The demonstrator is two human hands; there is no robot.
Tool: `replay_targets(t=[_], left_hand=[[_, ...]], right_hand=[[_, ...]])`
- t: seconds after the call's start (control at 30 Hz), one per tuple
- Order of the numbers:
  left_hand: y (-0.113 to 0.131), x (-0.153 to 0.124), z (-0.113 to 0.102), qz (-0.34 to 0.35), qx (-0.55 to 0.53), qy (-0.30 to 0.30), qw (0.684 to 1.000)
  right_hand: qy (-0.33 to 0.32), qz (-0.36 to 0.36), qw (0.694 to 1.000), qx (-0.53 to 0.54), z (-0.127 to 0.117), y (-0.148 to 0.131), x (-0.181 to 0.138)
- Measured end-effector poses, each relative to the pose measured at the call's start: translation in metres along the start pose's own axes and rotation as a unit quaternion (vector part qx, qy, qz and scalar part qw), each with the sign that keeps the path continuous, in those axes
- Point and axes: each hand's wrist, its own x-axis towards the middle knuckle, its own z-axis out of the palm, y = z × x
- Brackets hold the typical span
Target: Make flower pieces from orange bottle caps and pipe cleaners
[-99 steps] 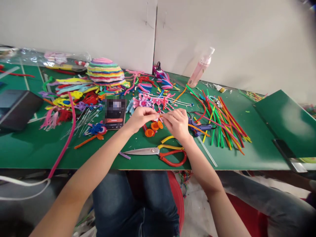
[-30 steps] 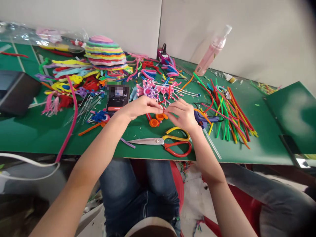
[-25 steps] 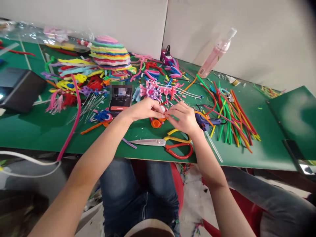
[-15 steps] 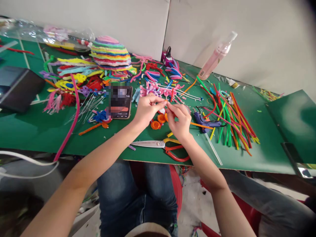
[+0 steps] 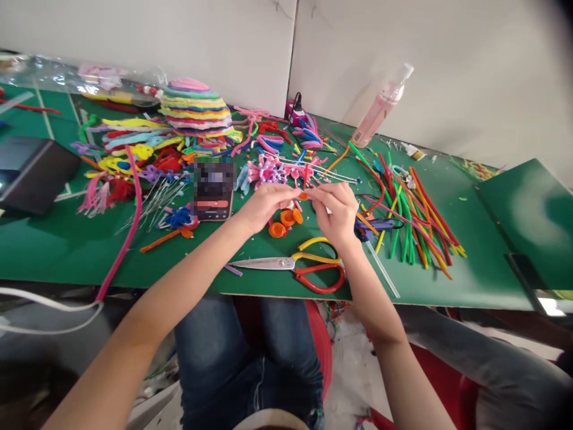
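Observation:
My left hand (image 5: 265, 206) and my right hand (image 5: 336, 210) meet above the green table (image 5: 67, 251). Both pinch a small orange pipe-cleaner piece (image 5: 303, 195) between their fingertips. An orange tail of it runs out past my right hand (image 5: 367, 223). Below the hands lie several orange coiled discs (image 5: 283, 221). Scissors with yellow and red handles (image 5: 295, 269) lie near the table's front edge, just under my right wrist.
A phone (image 5: 213, 192) lies left of my hands. A blue glue gun (image 5: 378, 226) and a heap of coloured pipe cleaners (image 5: 412, 209) sit to the right. Behind stand a striped stack of discs (image 5: 197, 112), a pink bottle (image 5: 380, 107) and a black box (image 5: 31, 173).
My hands stayed together over the coiled discs, lifting slightly and working the orange piece between the fingertips. The view shifted a little. The scissors stayed put.

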Motion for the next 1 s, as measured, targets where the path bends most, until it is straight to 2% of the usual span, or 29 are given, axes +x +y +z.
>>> replay_targets(t=[0.13,0.3,0.47,0.57,0.7,0.8,0.9,1.0], left_hand=[[0.011,-0.003,-0.009,-0.008,0.191,-0.057,0.980],[0.020,-0.003,-0.016,0.014,0.272,-0.072,0.960],[0.023,-0.003,-0.019,0.020,0.301,-0.088,0.949],[0.021,-0.001,-0.015,0.042,0.294,-0.035,0.954],[0.011,-0.001,-0.005,0.081,0.233,0.097,0.964],[0.003,-0.001,0.002,0.079,0.145,0.162,0.973],[0.000,-0.001,0.008,0.023,0.011,0.180,0.983],[-0.001,0.000,0.010,-0.095,-0.139,0.148,0.975]], right_hand=[[-0.080,-0.053,0.995,-0.021,-0.011,0.004,0.003],[-0.116,-0.089,0.989,-0.013,-0.012,0.003,0.004],[-0.104,-0.092,0.990,-0.003,-0.010,0.005,0.003],[-0.058,-0.058,0.997,0.000,-0.005,0.004,0.001],[-0.006,-0.014,1.000,0.019,0.006,-0.003,-0.003],[-0.006,0.004,1.000,0.030,0.015,-0.010,-0.007],[-0.023,0.011,1.000,0.012,0.019,-0.013,-0.010],[-0.016,0.007,1.000,-0.002,0.018,-0.012,-0.011]])
